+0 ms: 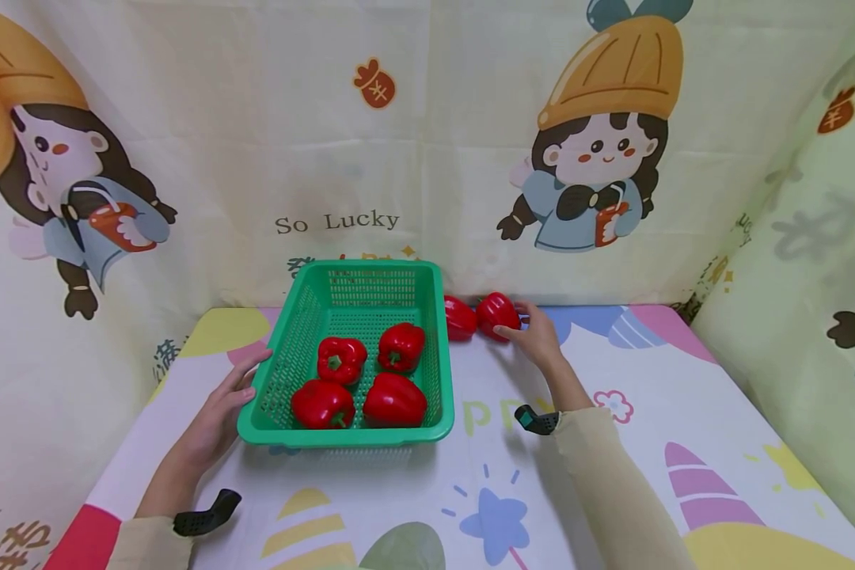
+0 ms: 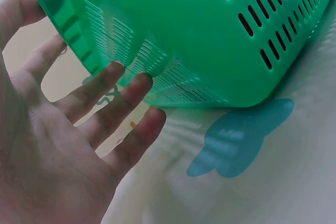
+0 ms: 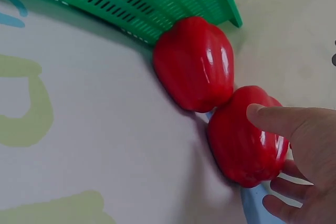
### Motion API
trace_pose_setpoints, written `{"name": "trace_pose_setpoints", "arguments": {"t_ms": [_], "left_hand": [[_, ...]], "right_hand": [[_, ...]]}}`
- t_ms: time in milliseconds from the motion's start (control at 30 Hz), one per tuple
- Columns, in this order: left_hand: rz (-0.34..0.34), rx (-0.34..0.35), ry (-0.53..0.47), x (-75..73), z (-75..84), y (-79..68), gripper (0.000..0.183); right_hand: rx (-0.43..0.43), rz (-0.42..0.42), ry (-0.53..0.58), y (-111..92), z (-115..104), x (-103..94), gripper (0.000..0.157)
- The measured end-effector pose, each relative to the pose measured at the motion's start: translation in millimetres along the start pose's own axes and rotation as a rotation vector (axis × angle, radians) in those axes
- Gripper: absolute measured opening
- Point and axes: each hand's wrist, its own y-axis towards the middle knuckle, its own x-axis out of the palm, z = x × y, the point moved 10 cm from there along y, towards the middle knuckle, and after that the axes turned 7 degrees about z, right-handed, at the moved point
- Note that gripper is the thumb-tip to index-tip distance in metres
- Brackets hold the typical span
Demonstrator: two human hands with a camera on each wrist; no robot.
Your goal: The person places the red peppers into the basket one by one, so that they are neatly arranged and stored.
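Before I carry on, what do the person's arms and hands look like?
The left sleeve and right sleeve are plain pale beige. At their ends sit a left fitting and right fitting, both curved and black, the right one showing a small green patch. The left hand and right hand are bare, without visible gloves or rings. No cables show.

The head view is bright, the wrist views dimmer; red peppers [image 3: 193, 66] glint.

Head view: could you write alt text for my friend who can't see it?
A person's right hand has its fingers around a red bell pepper, next to another pepper on a patterned table. The left hand touches a green basket holding four more peppers.
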Motion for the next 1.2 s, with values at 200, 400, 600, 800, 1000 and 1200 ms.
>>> {"name": "trace_pose_setpoints", "arguments": {"t_ms": [200, 400, 600, 800, 1000, 1200], "left_hand": [[0.001, 0.002, -0.003, 0.4, 0.7, -0.1, 0.053], [-0.005, 0.010, -0.013, 0.7, 1.3, -0.4, 0.053], [-0.013, 0.025, -0.022, 1.5, 2.6, -0.6, 0.053], [-0.011, 0.025, -0.022, 2.1, 3.2, -0.5, 0.053], [-0.008, 0.019, -0.021, 2.3, 3.0, -1.1, 0.052], [-0.007, 0.018, -0.019, 1.9, 3.6, -1.3, 0.053]], "right_hand": [[0.013, 0.019, 0.026, 2.7, 1.8, 1.8, 0.072], [0.023, 0.029, 0.045, 3.1, 3.1, 3.2, 0.074], [0.013, 0.041, 0.056, 4.2, 2.1, 3.5, 0.074], [0.004, 0.048, 0.082, 4.4, 0.7, 4.9, 0.075], [0.006, 0.046, 0.092, 4.6, 0.9, 6.7, 0.076], [-0.001, 0.048, 0.080, 6.7, 1.4, 8.2, 0.078]]}}
